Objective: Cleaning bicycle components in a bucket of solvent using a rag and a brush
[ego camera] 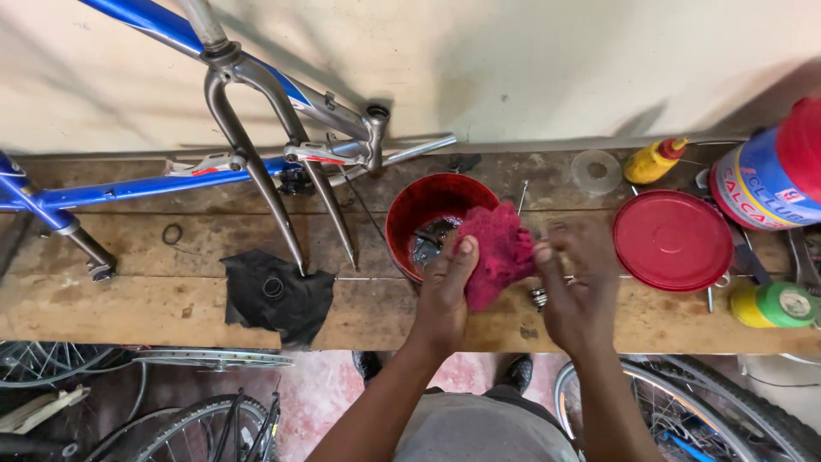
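Rag: fuzzy crimson cloth rag, matt and nappy, at centre frame.
Bowl: round red plastic bowl, glossy inside, with dark greasy metal parts.
Lid: flat red plastic lid, smooth, soft sheen, right of centre.
Bench: worn wooden plank bench, rough, stained, dull.
Frame: blue-and-grey metal bicycle frame, painted glossy, upper left.
Patch: black crumpled sheet, matt, possibly rubber.
Bottle: yellow plastic squeeze bottle, slightly shiny, upper right.

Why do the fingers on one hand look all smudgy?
Head view: the right hand is motion-blurred at its fingertips, while the left hand and red rag look sharper; dark shadows fall on the wall, and the bench edge curves from lens distortion.
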